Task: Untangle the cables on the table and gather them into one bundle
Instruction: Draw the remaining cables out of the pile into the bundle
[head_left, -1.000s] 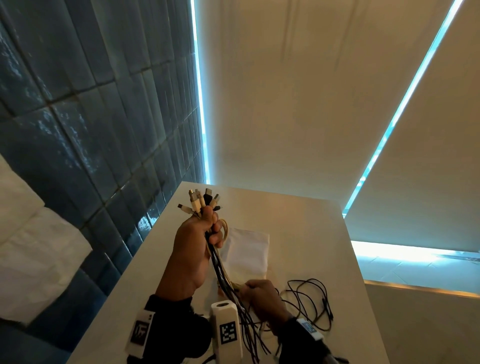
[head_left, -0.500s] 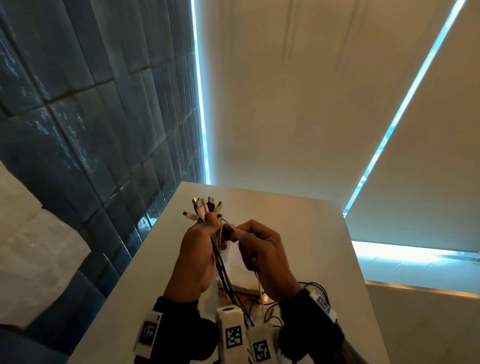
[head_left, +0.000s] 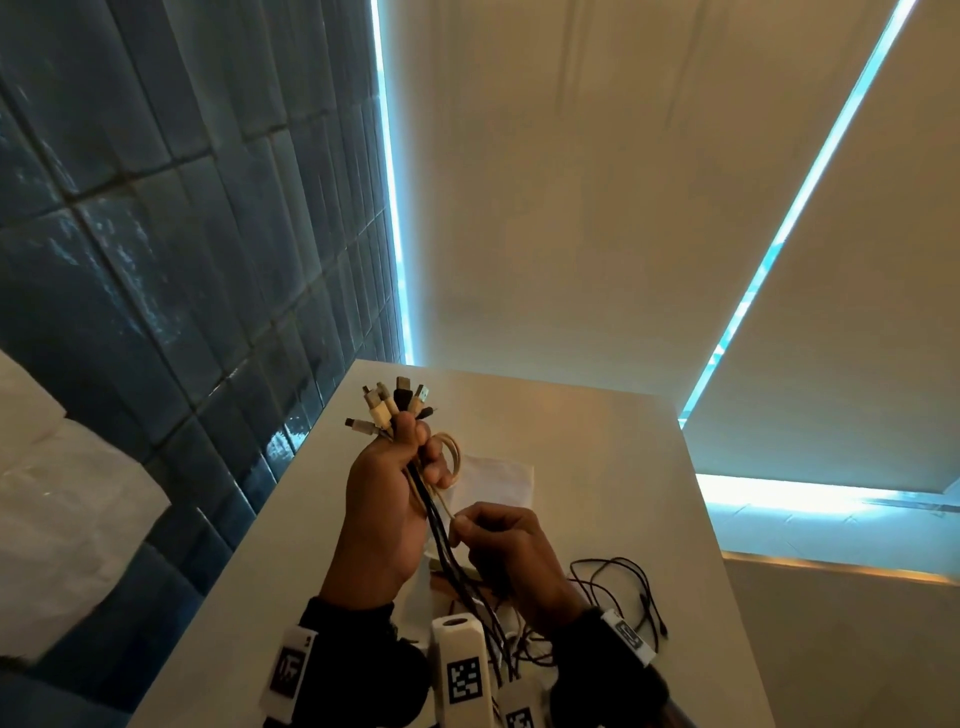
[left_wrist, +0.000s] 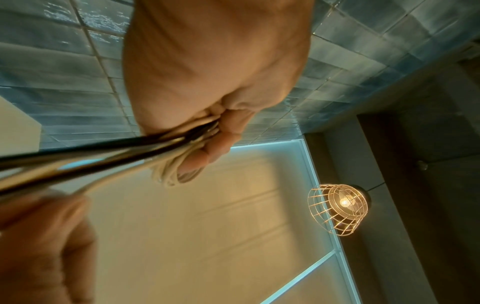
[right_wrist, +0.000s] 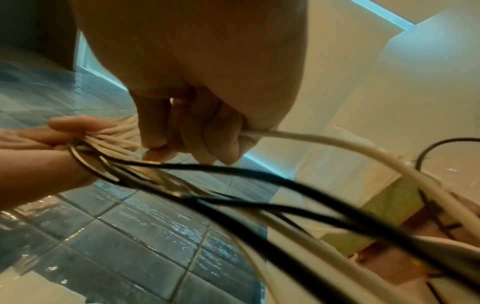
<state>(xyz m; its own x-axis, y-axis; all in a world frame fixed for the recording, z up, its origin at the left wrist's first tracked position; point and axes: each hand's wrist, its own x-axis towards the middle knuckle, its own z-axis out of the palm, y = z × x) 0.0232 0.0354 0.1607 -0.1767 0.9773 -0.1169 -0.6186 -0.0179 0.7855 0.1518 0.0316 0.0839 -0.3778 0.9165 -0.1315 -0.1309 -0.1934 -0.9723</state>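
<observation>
My left hand (head_left: 400, 478) is raised over the table and grips a bundle of black and white cables (head_left: 431, 512), whose plugs (head_left: 395, 405) fan out above the fist. A cream loop (head_left: 453, 457) curls beside its fingers. In the left wrist view the cables (left_wrist: 145, 144) run out of the left fist (left_wrist: 215, 131). Just below, my right hand (head_left: 498, 545) pinches a white cable (right_wrist: 298, 136) that trails down from the bundle; the right wrist view shows the right hand's fingers (right_wrist: 207, 131) curled round it. Black strands (right_wrist: 259, 181) hang below.
A loose black cable (head_left: 623, 587) lies in loops on the white table (head_left: 613, 493) at the right. A white sheet (head_left: 498, 475) lies behind the hands. A blue tiled wall (head_left: 182, 260) runs along the table's left edge. A caged lamp (left_wrist: 340, 207) hangs overhead.
My right hand has come down from beside the left fist to a spot lower on the hanging cables, where it pinches a white one. The left hand has stayed raised with the bundle.
</observation>
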